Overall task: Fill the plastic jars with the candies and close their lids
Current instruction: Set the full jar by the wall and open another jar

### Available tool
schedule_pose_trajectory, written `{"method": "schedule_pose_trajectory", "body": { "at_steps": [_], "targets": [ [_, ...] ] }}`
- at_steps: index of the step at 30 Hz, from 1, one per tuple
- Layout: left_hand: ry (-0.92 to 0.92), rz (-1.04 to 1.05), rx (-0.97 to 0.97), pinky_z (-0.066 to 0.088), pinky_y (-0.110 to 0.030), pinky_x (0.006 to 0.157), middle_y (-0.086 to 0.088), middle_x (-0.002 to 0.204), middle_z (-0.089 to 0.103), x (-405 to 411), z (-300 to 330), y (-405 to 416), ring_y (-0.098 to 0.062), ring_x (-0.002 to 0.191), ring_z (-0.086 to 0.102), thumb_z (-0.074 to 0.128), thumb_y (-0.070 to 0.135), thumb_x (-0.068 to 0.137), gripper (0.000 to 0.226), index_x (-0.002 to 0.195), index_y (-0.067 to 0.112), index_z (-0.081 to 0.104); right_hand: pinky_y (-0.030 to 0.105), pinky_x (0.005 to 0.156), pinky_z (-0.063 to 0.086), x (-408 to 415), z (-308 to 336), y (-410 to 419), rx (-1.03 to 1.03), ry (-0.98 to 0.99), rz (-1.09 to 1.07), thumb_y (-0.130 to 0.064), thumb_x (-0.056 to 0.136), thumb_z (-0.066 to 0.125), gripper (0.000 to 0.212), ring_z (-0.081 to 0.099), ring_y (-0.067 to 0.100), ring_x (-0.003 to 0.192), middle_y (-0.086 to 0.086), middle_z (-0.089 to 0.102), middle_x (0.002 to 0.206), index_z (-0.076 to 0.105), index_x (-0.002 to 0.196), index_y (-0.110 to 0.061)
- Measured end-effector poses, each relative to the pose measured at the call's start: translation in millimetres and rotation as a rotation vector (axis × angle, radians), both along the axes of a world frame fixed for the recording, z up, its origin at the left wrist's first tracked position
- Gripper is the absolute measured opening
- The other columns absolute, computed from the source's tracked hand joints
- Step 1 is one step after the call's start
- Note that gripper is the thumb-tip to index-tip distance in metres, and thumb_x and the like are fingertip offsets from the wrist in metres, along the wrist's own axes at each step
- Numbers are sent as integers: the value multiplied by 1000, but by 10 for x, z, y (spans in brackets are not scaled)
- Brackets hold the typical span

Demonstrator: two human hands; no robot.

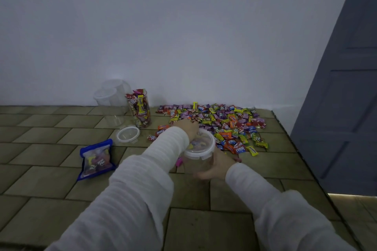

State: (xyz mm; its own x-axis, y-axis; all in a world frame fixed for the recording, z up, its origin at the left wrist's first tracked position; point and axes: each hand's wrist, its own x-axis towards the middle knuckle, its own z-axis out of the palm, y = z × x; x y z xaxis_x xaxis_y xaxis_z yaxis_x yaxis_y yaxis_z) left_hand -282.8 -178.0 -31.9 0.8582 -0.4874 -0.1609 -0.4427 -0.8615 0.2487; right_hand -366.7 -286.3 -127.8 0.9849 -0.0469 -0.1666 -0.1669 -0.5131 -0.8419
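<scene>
Plastic jars sit at several spots on the tiled floor point(51, 179). Going left to right: a blue zip pouch point(97, 160) with a few candies lies at centre left, apart from the rest. Behind it, against the white wall point(183, 26), stand empty clear jars point(114, 98), with a loose lid point(128, 134) lying flat in front and a tall filled jar point(139, 109), uncapped, just beside them. At centre, the left hand point(188, 128) reaches over a lidded jar point(201, 152); its fingers are hidden, so I cannot tell how they lie. The right hand point(216, 166) curls round that jar's side and grips it. Behind and to the right the candy pile point(220, 122) spreads toward the wall corner, crowding the jar. A grey door point(342, 87) bounds the right edge. Bare tiles fill the lower frame and the left.
</scene>
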Motion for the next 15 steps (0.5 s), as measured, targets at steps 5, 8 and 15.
{"method": "schedule_pose_trajectory", "body": {
  "at_steps": [5, 8, 15],
  "targets": [
    [-67, 19, -56, 45, -36, 83, -11, 107, 55, 109, -127, 24, -27, 95, 53, 32, 16, 98, 24, 105, 8, 53, 28, 105, 39, -15, -1, 21, 11, 8, -7, -26, 65, 86, 100, 45, 14, 125, -8, 48, 129, 26, 145, -24],
    [-300, -100, -130, 43, -36, 79, -5, 98, 52, 9, 1, 21, -23, 90, 51, 30, 34, 97, 30, 96, 16, 53, 23, 103, 36, -34, 14, 26, -12, 19, 0, -25, 68, 85, 99, 42, 12, 126, -11, 45, 127, 22, 145, -25],
    [-489, -625, 78, 29, -31, 66, 1, 54, 42, -260, 56, -206, -21, 55, 44, 28, 42, 99, 52, 55, 17, 37, 22, 98, 36, -74, 79, 54, -60, 92, -25, -23, 76, 80, 78, 43, 13, 120, -10, 42, 114, 27, 133, -25]
  ]
}}
